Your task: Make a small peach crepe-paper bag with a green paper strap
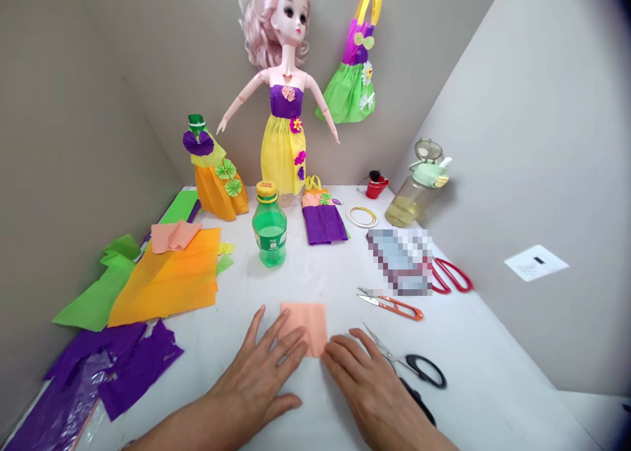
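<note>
A small peach paper square (313, 323) lies flat on the white table (231, 385) between my hands. My left hand (266, 365) rests on its left part, palm down with the fingers spread. At the lower right edge of the paper, my right hand (357, 375) touches with its fingertips; its index finger stands somewhat apart from the others, and its thumb is hidden. Neither hand grips anything that shows. Black-handled scissors (426, 370) lie just right of my right hand, partly hidden by it. Orange thread snips (401, 308) are farther back.
Orange (172, 280), green (98, 290) and purple paper (148, 365) cover the left side. A green bottle (271, 234) stands mid-table, with a dressed doll (288, 102) behind. At right are red-handled scissors (451, 275), a blurred-out object (401, 260) and a jug (411, 198).
</note>
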{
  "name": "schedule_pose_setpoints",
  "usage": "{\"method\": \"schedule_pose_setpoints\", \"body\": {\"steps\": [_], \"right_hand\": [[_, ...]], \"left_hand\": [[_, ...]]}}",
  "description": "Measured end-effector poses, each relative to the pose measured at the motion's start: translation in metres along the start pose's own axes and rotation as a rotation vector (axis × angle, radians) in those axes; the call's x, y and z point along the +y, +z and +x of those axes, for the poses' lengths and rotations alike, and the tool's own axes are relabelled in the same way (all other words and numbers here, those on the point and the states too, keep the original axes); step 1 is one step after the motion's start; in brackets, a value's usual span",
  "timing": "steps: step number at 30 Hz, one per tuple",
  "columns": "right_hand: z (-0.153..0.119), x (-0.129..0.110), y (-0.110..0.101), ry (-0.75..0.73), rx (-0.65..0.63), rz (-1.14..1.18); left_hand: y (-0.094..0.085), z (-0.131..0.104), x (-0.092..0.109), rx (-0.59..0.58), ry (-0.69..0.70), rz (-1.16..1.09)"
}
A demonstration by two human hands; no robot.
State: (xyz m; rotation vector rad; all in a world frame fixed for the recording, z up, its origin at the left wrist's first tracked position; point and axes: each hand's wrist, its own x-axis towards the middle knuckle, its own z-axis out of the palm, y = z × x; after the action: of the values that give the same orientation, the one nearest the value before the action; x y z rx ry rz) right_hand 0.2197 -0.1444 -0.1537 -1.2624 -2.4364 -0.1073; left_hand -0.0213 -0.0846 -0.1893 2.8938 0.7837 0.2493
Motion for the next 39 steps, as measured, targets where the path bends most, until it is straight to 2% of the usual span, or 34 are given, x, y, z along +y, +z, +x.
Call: {"method": "schedule_pose_setpoints", "body": {"steps": [4, 8, 14, 17, 19, 23, 25, 31, 35, 37, 39], "right_hand": [[0.008, -0.003, -0.003, -0.028, 0.038, -0.054], [0.015, -0.005, 0.001, -0.104, -0.043, -0.141], [0.018, -0.001, 0.005, -0.075, -0.025, -0.168], [0.024, 0.001, 0.003, -0.082, -0.1, -0.119], [0.03, 0.002, 0.003, -0.071, -0.118, -0.114], [0.047, 0.002, 0.006, -0.11, -0.026, -0.181], [0.055, 0.0, 0.01, -0.135, -0.029, -0.203], [0.067, -0.003, 0.022, -0.08, -0.201, -0.124], [0.072, 0.007, 0.011, -0.005, -0.326, 0.048], [0.075, 0.015, 0.003, 0.043, -0.328, 0.098], [0.077, 0.023, -0.004, 0.086, -0.274, 0.072]], "left_hand": [[-0.003, 0.004, 0.001, -0.037, 0.046, 0.033], [0.002, 0.004, 0.001, -0.037, 0.076, 0.065], [0.007, 0.002, -0.001, -0.083, 0.065, 0.043], [0.007, 0.002, -0.001, -0.084, 0.034, 0.003], [0.004, 0.003, -0.001, -0.105, 0.008, -0.028], [-0.009, 0.007, 0.0, -0.209, -0.037, -0.079], [-0.014, 0.008, 0.0, -0.227, -0.051, -0.099], [-0.018, 0.007, -0.001, -0.186, -0.047, -0.136], [-0.013, 0.005, -0.002, -0.151, -0.032, -0.115], [-0.006, 0.002, -0.003, -0.083, -0.014, -0.099], [0.001, -0.001, -0.004, -0.015, 0.01, -0.082]]}}
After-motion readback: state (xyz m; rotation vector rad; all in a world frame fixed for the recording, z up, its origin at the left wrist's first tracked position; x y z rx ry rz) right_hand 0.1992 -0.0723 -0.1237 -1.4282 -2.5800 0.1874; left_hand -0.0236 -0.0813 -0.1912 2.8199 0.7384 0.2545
